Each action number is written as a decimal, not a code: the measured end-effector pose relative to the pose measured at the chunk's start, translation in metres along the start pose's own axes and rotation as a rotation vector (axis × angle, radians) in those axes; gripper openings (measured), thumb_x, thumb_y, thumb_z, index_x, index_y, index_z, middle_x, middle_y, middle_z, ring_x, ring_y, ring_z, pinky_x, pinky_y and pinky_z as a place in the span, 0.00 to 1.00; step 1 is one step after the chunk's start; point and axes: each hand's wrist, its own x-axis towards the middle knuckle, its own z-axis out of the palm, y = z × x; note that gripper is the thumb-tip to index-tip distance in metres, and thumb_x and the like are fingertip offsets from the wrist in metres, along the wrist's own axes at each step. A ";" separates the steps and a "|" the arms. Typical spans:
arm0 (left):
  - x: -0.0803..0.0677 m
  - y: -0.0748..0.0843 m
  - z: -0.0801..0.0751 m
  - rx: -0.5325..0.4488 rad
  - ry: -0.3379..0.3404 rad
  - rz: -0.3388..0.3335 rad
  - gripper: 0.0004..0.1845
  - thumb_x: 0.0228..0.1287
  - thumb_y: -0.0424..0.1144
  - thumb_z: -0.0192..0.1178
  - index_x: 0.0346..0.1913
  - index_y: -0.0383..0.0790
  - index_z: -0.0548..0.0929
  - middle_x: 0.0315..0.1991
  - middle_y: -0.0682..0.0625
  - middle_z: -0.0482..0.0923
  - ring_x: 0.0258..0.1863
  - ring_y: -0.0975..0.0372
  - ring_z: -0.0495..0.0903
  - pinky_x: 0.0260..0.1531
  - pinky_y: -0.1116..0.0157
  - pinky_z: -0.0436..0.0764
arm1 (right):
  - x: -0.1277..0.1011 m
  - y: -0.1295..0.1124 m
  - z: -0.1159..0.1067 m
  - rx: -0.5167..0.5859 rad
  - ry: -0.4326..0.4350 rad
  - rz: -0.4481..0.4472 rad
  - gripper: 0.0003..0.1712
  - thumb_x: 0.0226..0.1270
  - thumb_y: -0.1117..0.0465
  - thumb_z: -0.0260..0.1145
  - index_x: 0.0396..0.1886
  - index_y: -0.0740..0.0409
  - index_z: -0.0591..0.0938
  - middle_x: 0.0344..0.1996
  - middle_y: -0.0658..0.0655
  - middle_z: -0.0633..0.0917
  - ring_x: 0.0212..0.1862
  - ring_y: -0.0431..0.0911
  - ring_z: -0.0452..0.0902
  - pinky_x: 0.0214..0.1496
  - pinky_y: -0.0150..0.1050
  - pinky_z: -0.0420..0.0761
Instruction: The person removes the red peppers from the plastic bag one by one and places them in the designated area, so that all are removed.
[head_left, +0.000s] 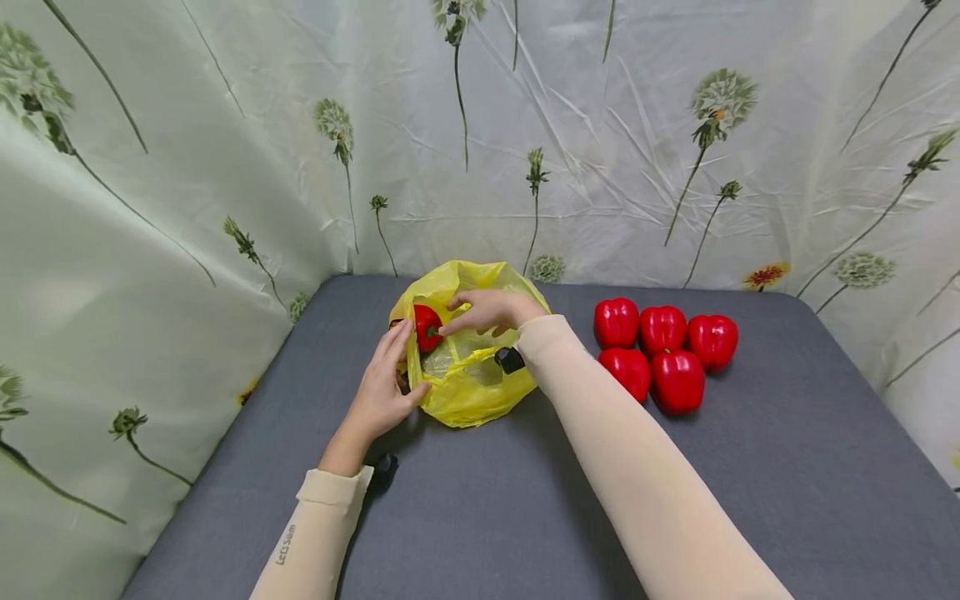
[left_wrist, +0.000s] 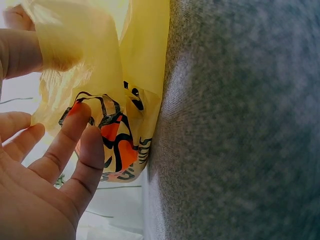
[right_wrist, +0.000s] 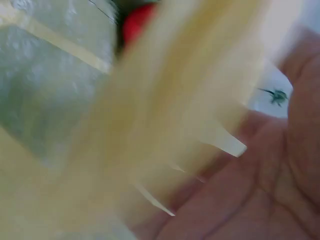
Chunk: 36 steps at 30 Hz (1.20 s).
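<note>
A yellow plastic bag (head_left: 468, 408) lies with its mouth facing up, and a red bell pepper (head_left: 427, 327) with a green stem is inside at its left. My left hand (head_left: 382, 392) rests against the bag's left side, fingers extended along the outside and thumb at the front edge. Printed orange and black marks show on the bag beside those fingers (left_wrist: 75, 125). Over the bag's mouth, my right hand (head_left: 491, 311) has loosely bent fingers pointing left toward the pepper, with nothing held. Blurred yellow film crosses in front of its palm (right_wrist: 260, 190) in the right wrist view.
Several red bell peppers (head_left: 678, 382) sit in a cluster on the grey table (head_left: 480, 517), right of the bag. A light curtain (head_left: 585, 125) with a dandelion print hangs behind the table and along its left side.
</note>
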 end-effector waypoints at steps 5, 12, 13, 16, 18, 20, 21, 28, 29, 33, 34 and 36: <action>-0.001 0.000 0.000 -0.011 0.004 -0.003 0.55 0.60 0.29 0.77 0.86 0.37 0.57 0.85 0.39 0.57 0.55 0.48 0.79 0.37 0.62 0.83 | -0.012 -0.005 -0.016 0.033 -0.077 0.054 0.40 0.79 0.43 0.66 0.84 0.45 0.64 0.82 0.62 0.68 0.81 0.60 0.66 0.82 0.58 0.67; 0.000 0.000 0.001 -0.020 0.002 0.001 0.55 0.59 0.29 0.77 0.86 0.37 0.57 0.85 0.39 0.56 0.55 0.48 0.79 0.36 0.62 0.83 | -0.006 -0.003 -0.011 0.010 0.025 -0.037 0.33 0.80 0.46 0.66 0.78 0.52 0.73 0.77 0.62 0.75 0.78 0.60 0.71 0.80 0.58 0.70; 0.000 0.000 0.001 -0.019 0.002 0.003 0.54 0.59 0.29 0.76 0.86 0.37 0.57 0.85 0.39 0.57 0.55 0.49 0.79 0.36 0.62 0.83 | -0.003 -0.001 -0.008 -0.005 0.067 -0.069 0.32 0.80 0.47 0.66 0.77 0.53 0.75 0.76 0.61 0.76 0.76 0.59 0.73 0.79 0.57 0.71; 0.000 0.000 0.001 -0.017 0.003 0.004 0.54 0.59 0.29 0.77 0.86 0.37 0.58 0.85 0.39 0.57 0.56 0.49 0.79 0.36 0.62 0.83 | 0.009 0.003 0.003 -0.045 0.209 -0.163 0.29 0.79 0.48 0.67 0.73 0.55 0.79 0.73 0.60 0.79 0.72 0.57 0.77 0.75 0.53 0.76; 0.000 0.000 0.001 -0.015 0.002 0.008 0.54 0.59 0.29 0.77 0.86 0.37 0.58 0.85 0.39 0.57 0.56 0.48 0.79 0.36 0.62 0.84 | 0.017 0.005 0.011 -0.045 0.295 -0.206 0.28 0.79 0.49 0.68 0.72 0.56 0.80 0.73 0.60 0.80 0.71 0.56 0.78 0.72 0.51 0.78; 0.000 -0.001 0.000 -0.014 0.003 0.013 0.54 0.59 0.29 0.77 0.86 0.36 0.58 0.85 0.38 0.57 0.56 0.48 0.79 0.37 0.61 0.84 | 0.024 0.006 0.018 -0.029 0.356 -0.227 0.29 0.78 0.50 0.68 0.72 0.57 0.80 0.73 0.60 0.80 0.71 0.56 0.79 0.72 0.50 0.79; 0.000 -0.001 0.000 -0.014 0.004 0.014 0.54 0.59 0.29 0.76 0.86 0.36 0.58 0.85 0.38 0.57 0.55 0.48 0.79 0.37 0.61 0.84 | 0.027 0.007 0.021 -0.021 0.377 -0.233 0.29 0.78 0.51 0.68 0.72 0.57 0.80 0.73 0.61 0.80 0.71 0.57 0.78 0.72 0.51 0.79; 0.000 0.002 -0.002 -0.001 0.007 0.020 0.54 0.59 0.30 0.76 0.86 0.36 0.57 0.85 0.38 0.57 0.60 0.47 0.78 0.37 0.60 0.84 | 0.037 0.009 0.039 -0.032 0.427 -0.250 0.34 0.77 0.52 0.70 0.78 0.56 0.75 0.77 0.59 0.77 0.77 0.58 0.72 0.78 0.51 0.73; 0.000 0.002 -0.002 0.001 0.006 0.018 0.55 0.59 0.30 0.76 0.86 0.36 0.57 0.85 0.39 0.57 0.61 0.47 0.78 0.37 0.60 0.84 | 0.038 0.009 0.041 -0.028 0.428 -0.253 0.35 0.77 0.52 0.70 0.79 0.56 0.74 0.77 0.59 0.76 0.78 0.57 0.71 0.79 0.52 0.73; 0.000 0.002 -0.001 0.002 0.006 0.015 0.55 0.59 0.30 0.77 0.86 0.36 0.57 0.85 0.38 0.58 0.59 0.48 0.79 0.37 0.62 0.84 | 0.041 0.010 0.051 -0.010 0.427 -0.266 0.36 0.76 0.53 0.71 0.79 0.56 0.73 0.78 0.62 0.75 0.79 0.58 0.70 0.80 0.53 0.71; 0.000 0.001 -0.001 0.002 0.006 0.016 0.55 0.59 0.30 0.77 0.86 0.36 0.57 0.85 0.38 0.58 0.58 0.48 0.79 0.37 0.63 0.83 | 0.041 0.011 0.054 -0.008 0.424 -0.269 0.36 0.76 0.54 0.71 0.79 0.57 0.72 0.78 0.62 0.75 0.78 0.58 0.70 0.80 0.53 0.71; 0.000 0.001 -0.001 -0.003 0.006 0.018 0.55 0.58 0.29 0.77 0.86 0.36 0.57 0.85 0.38 0.58 0.60 0.47 0.78 0.37 0.63 0.83 | 0.041 0.010 0.059 -0.002 0.421 -0.273 0.37 0.76 0.55 0.72 0.79 0.58 0.72 0.77 0.63 0.76 0.78 0.58 0.71 0.80 0.53 0.72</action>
